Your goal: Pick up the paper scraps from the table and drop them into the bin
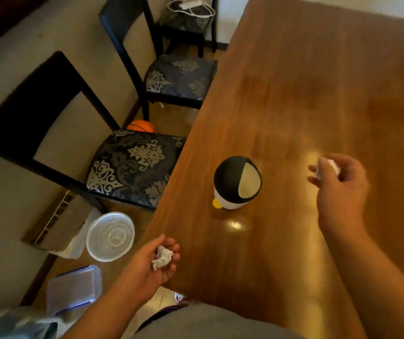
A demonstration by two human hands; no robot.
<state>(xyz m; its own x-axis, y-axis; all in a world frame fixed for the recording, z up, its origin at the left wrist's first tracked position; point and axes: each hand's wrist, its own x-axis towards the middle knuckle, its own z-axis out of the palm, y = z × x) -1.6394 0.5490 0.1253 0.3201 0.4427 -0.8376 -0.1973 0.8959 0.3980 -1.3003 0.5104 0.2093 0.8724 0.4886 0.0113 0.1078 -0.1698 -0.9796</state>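
A small penguin-shaped bin (236,183) with a black domed swing lid stands on the wooden table (294,81) near its left edge. My left hand (155,256) is palm up at the table's near left edge, its curled fingers cupping a crumpled white paper scrap (162,257). My right hand (340,182) hovers above the table to the right of the bin, its fingers pinching a second white paper scrap (327,167). The image is motion-blurred around the right hand.
Two dark chairs (132,165) with patterned seats stand along the table's left side, an orange ball (141,126) between them. On the floor lie a white plastic basket (110,236), a lidded container (75,287) and bags.
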